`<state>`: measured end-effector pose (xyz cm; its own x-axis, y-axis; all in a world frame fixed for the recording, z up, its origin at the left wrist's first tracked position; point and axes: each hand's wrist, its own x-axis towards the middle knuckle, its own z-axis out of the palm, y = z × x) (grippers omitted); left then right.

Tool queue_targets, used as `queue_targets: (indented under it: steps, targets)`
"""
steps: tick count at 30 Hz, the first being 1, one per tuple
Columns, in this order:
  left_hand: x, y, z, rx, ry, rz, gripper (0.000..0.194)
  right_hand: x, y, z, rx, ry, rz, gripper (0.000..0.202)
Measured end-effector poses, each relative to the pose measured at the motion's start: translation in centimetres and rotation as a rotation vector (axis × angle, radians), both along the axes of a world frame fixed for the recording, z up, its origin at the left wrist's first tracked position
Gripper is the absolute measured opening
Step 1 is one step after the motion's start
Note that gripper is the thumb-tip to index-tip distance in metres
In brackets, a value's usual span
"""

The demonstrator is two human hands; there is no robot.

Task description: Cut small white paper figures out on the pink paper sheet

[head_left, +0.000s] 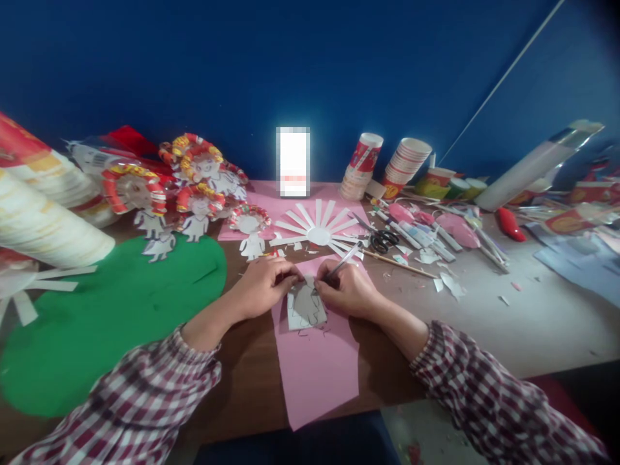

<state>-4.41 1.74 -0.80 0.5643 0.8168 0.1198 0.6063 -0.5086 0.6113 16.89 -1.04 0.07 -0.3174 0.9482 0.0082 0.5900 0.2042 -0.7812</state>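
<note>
My right hand (352, 289) grips a pen (345, 259), with its tip hidden by the fingers, at the upper right of a small grey paper doll cutout (309, 302). Thumb and fingers of my left hand (261, 286) are pinched at the cutout's upper left edge. Beneath the cutout lies a piece of white paper (296, 320), and dark pen lines show around the figure. Both rest on a pink sheet of paper (317, 381), which carries a few more pen strokes just below the white piece.
A fringed white paper cup (320, 236) lies flat ahead. Left are a green paper oval (121, 323), paper dolls with red-yellow rings (196, 227) and stacked cups (53, 219). Rightward lie black scissors (384, 241), a wooden stick (402, 263), markers and scraps. A lit, blurred-out screen (293, 161) stands behind.
</note>
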Motion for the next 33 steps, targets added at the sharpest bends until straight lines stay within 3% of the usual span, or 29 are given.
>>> queue_targets:
  steps: [11, 33]
  targets:
    - [-0.06, -0.24, -0.09, -0.002, -0.045, -0.003, 0.016, 0.05, 0.07, -0.31, -0.027, 0.070, 0.029, 0.004]
    - [0.13, -0.52, -0.24, 0.024, 0.100, -0.022, 0.015, -0.03, 0.07, 0.03, 0.048, -0.009, -0.002, 0.003]
